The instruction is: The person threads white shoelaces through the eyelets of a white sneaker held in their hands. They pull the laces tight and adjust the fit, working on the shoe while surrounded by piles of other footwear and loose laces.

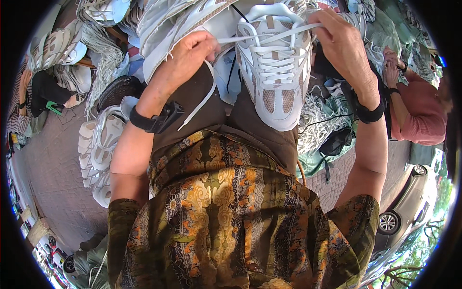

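The pale grey-and-beige shoe (275, 91) is at the top centre of the frame, over the person's lap, its toe pointing toward the lower edge. Its lacing looks mostly done: the white lace (273, 67) already crosses the tongue in flat rows up to the collar. At the top, the two strands cross and run apart, and no knot or bow shows, so the fastening appears to be what is left. The left hand (192, 55) has its grip closed on one strand, whose tail hangs free toward the lower left; the right hand (339, 45) has its grip pinched on the other, the end of which I cannot make out. Right of centre, a green plastic sheet or bag (310, 164), which of the two I cannot tell, carries a tangled heap of white laces (320, 113), with a black pouch-like thing (337, 141) beside it whose contents are hidden. At lower left is a dark green plastic bag (91, 265); what it holds cannot be seen.
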{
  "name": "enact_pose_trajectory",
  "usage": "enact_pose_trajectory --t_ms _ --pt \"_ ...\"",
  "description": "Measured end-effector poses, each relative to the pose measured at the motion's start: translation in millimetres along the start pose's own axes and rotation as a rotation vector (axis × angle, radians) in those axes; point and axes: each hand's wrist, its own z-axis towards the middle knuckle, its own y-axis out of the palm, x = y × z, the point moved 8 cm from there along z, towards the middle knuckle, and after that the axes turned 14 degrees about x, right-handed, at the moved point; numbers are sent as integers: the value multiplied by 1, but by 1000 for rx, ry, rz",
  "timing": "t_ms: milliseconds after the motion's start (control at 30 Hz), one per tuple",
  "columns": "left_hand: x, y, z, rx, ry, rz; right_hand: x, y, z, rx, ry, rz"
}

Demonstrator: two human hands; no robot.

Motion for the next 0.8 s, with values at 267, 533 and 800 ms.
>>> enact_pose_trajectory --t_ms 267,533,800 --pt "22 7 -27 251 608 676 13 -47 -19 146 -72 -265" --pt "39 -10 -16 780 877 724 67 -59 -45 -23 -48 -751" --pt "7 -4 -7 314 215 102 133 -73 -91 50 146 -539"
